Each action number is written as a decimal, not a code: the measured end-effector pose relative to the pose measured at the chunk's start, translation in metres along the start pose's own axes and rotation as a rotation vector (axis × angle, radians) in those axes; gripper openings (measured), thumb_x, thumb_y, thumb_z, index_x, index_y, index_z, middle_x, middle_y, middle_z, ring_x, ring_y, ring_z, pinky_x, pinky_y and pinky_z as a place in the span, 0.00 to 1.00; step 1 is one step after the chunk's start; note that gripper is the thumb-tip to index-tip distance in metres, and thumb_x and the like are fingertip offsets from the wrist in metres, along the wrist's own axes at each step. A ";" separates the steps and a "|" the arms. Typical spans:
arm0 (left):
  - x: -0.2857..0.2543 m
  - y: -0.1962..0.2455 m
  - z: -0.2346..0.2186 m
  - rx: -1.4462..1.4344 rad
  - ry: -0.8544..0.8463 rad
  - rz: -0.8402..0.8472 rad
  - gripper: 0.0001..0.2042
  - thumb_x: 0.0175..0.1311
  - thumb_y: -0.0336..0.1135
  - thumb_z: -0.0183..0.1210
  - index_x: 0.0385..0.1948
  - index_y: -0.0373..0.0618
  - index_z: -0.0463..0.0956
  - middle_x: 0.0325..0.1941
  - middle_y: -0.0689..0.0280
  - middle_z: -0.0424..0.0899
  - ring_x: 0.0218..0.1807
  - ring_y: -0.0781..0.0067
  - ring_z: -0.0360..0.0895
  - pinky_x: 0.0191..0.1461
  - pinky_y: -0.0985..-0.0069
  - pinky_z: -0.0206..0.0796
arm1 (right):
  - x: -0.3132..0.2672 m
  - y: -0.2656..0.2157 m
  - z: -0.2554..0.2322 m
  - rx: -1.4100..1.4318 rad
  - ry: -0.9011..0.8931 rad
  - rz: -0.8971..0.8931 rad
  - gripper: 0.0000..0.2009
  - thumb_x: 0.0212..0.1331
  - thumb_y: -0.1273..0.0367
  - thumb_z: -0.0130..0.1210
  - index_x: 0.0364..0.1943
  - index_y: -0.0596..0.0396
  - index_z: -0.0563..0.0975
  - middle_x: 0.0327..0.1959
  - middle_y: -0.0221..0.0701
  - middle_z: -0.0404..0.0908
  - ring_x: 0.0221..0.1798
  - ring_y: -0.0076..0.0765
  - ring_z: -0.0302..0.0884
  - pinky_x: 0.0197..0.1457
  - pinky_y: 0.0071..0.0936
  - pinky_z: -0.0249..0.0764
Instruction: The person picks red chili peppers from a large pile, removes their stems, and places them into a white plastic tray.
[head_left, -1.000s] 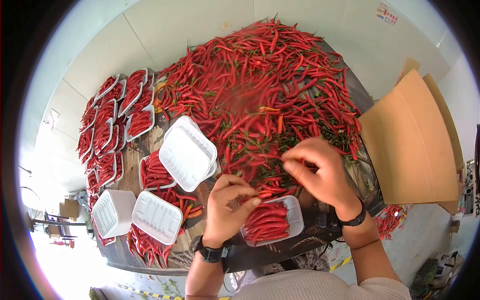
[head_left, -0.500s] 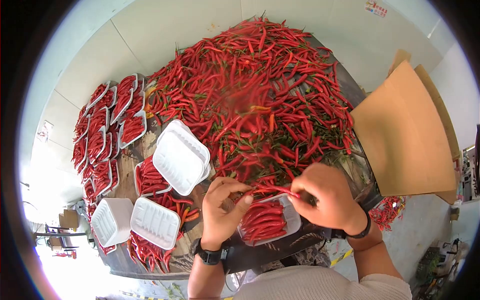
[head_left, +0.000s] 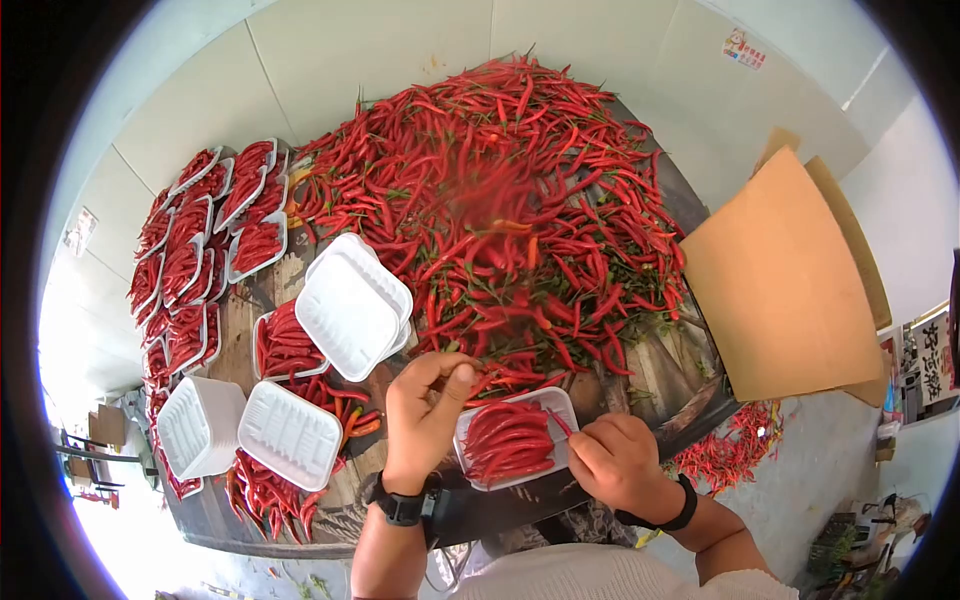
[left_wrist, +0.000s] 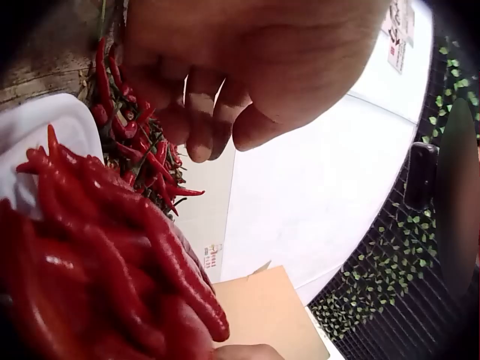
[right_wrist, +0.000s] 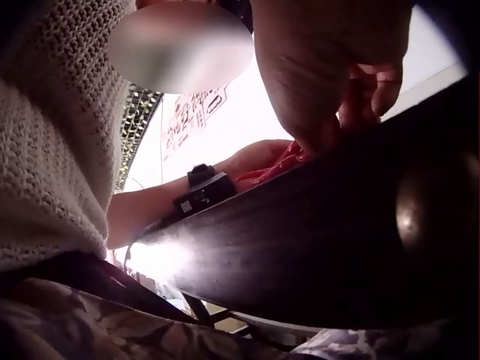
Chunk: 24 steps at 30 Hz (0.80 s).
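Note:
A white tray (head_left: 563,402) of neatly laid red chili peppers (head_left: 510,440) sits at the table's near edge, between the hands. At its right rim my right hand (head_left: 622,465) pinches one red chili pepper (head_left: 560,424) by its end. My left hand (head_left: 425,415) is at the tray's upper left corner, its fingers bent and the thumb close to the index finger. Loose chilies lie right at those fingertips; I cannot tell whether it pinches one. In the left wrist view the curled left fingers (left_wrist: 201,139) hang above the tray's chilies (left_wrist: 112,255).
A large heap of loose chilies (head_left: 480,200) covers the table's back. Filled trays (head_left: 185,255) are stacked at the far left. White empty trays (head_left: 350,305) lie left of the left hand, with another stack (head_left: 200,425) beyond. A cardboard box (head_left: 785,290) stands at the right.
My right hand has come from the heap toward me, past the tray's upper side, to its right rim, with a chili pepper. The left hand has stayed by the tray.

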<state>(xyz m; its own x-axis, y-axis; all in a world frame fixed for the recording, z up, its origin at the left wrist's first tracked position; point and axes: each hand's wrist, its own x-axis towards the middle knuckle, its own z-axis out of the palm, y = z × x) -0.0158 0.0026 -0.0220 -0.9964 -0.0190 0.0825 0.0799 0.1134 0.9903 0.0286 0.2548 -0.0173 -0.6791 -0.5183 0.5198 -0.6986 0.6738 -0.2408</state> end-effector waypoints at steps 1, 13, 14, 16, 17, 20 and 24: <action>0.000 0.000 0.000 -0.001 -0.002 0.008 0.09 0.73 0.31 0.57 0.45 0.34 0.80 0.39 0.65 0.84 0.40 0.79 0.79 0.46 0.80 0.70 | 0.001 -0.002 0.001 0.014 -0.006 0.016 0.12 0.42 0.73 0.67 0.34 0.53 0.81 0.29 0.28 0.77 0.33 0.39 0.78 0.34 0.34 0.71; 0.004 -0.008 0.005 -0.102 0.118 -0.002 0.10 0.70 0.33 0.61 0.40 0.34 0.81 0.32 0.66 0.82 0.34 0.81 0.78 0.38 0.81 0.68 | 0.010 0.009 -0.015 0.192 -0.090 0.085 0.08 0.48 0.71 0.68 0.33 0.53 0.81 0.35 0.32 0.78 0.38 0.43 0.78 0.40 0.38 0.74; 0.004 -0.009 0.004 -0.099 0.119 -0.007 0.09 0.70 0.33 0.61 0.40 0.34 0.81 0.32 0.66 0.82 0.34 0.81 0.78 0.39 0.81 0.68 | 0.020 0.015 -0.020 0.219 -0.107 0.119 0.08 0.49 0.72 0.67 0.33 0.53 0.81 0.35 0.33 0.77 0.40 0.45 0.77 0.42 0.40 0.74; 0.003 -0.011 0.004 -0.101 0.124 -0.017 0.09 0.70 0.33 0.61 0.40 0.34 0.81 0.32 0.66 0.81 0.34 0.80 0.79 0.39 0.80 0.69 | 0.043 0.029 -0.023 0.132 -0.056 0.147 0.07 0.49 0.74 0.65 0.33 0.53 0.81 0.35 0.34 0.77 0.41 0.46 0.77 0.43 0.41 0.73; 0.003 -0.011 0.004 -0.088 0.116 -0.013 0.09 0.70 0.33 0.61 0.40 0.34 0.81 0.32 0.65 0.81 0.34 0.80 0.79 0.39 0.81 0.69 | 0.056 0.037 -0.025 0.045 0.003 0.179 0.07 0.49 0.75 0.64 0.33 0.53 0.81 0.35 0.35 0.77 0.42 0.47 0.76 0.44 0.41 0.73; 0.004 -0.012 0.004 -0.081 0.107 -0.019 0.09 0.70 0.32 0.61 0.39 0.33 0.81 0.32 0.65 0.81 0.34 0.80 0.79 0.39 0.80 0.69 | 0.090 0.062 -0.022 -0.002 -0.082 0.152 0.09 0.48 0.79 0.61 0.34 0.54 0.82 0.35 0.35 0.77 0.42 0.47 0.75 0.46 0.40 0.73; 0.004 -0.011 0.000 -0.046 0.068 -0.051 0.09 0.73 0.32 0.58 0.42 0.34 0.80 0.37 0.68 0.82 0.37 0.83 0.77 0.43 0.82 0.70 | 0.109 0.092 -0.006 -0.041 -0.242 0.144 0.09 0.47 0.79 0.63 0.34 0.56 0.84 0.37 0.34 0.78 0.44 0.47 0.76 0.49 0.41 0.73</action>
<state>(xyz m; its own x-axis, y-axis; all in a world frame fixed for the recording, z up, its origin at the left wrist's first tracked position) -0.0208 0.0009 -0.0324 -0.9951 -0.0910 0.0376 0.0317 0.0653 0.9974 -0.1083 0.2631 0.0227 -0.8082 -0.5230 0.2708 -0.5847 0.7678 -0.2620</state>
